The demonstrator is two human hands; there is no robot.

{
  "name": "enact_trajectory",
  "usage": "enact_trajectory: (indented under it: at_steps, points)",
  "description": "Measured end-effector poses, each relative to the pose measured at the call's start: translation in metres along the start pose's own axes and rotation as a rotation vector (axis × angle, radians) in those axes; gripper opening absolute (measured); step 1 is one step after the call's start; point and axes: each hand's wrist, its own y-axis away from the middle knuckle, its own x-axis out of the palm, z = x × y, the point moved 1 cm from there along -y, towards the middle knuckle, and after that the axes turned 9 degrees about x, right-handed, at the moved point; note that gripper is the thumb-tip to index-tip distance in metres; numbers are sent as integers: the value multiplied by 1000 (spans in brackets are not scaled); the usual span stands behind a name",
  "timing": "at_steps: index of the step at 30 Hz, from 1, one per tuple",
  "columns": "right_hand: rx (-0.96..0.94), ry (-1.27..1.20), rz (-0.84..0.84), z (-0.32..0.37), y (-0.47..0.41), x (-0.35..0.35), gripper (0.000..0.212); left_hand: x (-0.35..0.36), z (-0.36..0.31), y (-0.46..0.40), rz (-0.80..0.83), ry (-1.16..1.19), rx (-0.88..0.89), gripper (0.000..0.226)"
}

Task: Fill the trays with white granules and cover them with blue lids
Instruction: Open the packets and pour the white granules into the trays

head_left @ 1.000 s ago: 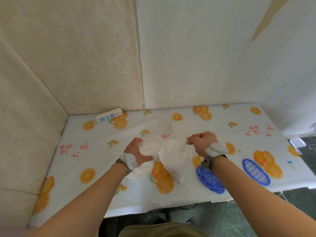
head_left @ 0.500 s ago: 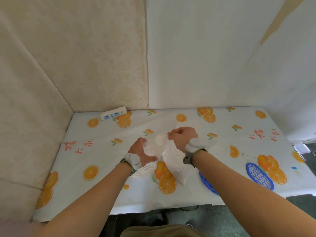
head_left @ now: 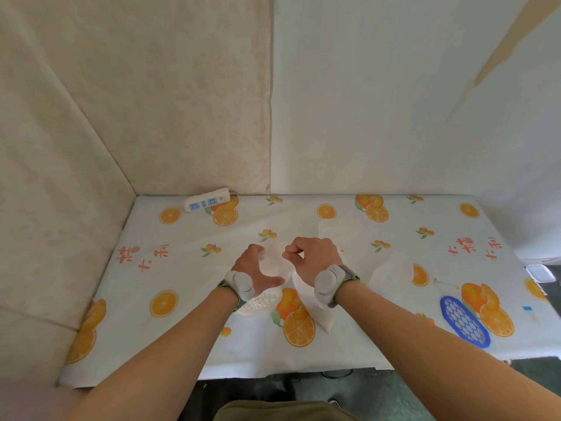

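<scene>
My left hand (head_left: 253,268) curls around a small clear tray (head_left: 274,262) at the middle of the table, thumb on the near side and fingers on the far side. My right hand (head_left: 312,258) is a fist pinching the top of a white bag of granules (head_left: 314,305), right next to that tray. The bag hangs down from the fist towards me. A tray full of white granules (head_left: 261,302) lies under my left wrist. Another clear tray (head_left: 337,229) sits further back. One blue lid (head_left: 464,322) lies at the right front.
The table (head_left: 182,268) carries an orange-print cloth, with walls along its left and far sides. A white power strip (head_left: 208,202) lies at the back left. A pale clear item (head_left: 391,275) rests right of my right wrist. The table's front edge is close to my body.
My right hand has carried the top of the bag leftwards, up beside my left hand and the clear tray. My right arm now covers the nearer blue lid.
</scene>
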Motion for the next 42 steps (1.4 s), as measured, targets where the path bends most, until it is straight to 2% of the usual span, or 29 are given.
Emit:
enact_trajectory:
  at_steps: [5,8,15,21,26,31,37,39,42]
  points:
    - [-174,174,0,-13,3,-4,25,1,-2,-1,-3,13,6,94]
    - [-226,143,-61,-21,6,-10,25,1,-1,-2,2,7,12,95]
    - [-123,-65,-327,-39,15,-43,12,2,-1,-6,18,10,24,97]
    - [-15,-146,-262,-63,17,-61,14,3,-1,-9,18,7,37,96]
    - [47,-319,-317,-74,13,-60,21,3,0,-9,25,20,28,96]
    - [52,-28,-107,-86,5,-50,8,4,0,-11,31,17,20,97]
    - [28,494,76,-82,-7,-30,20,4,-1,-13,38,21,18,94]
    - [34,544,119,-80,-7,-25,15,4,-1,-13,42,19,22,94]
    - [75,515,127,-79,-6,-16,19,4,-1,-14,43,22,23,94]
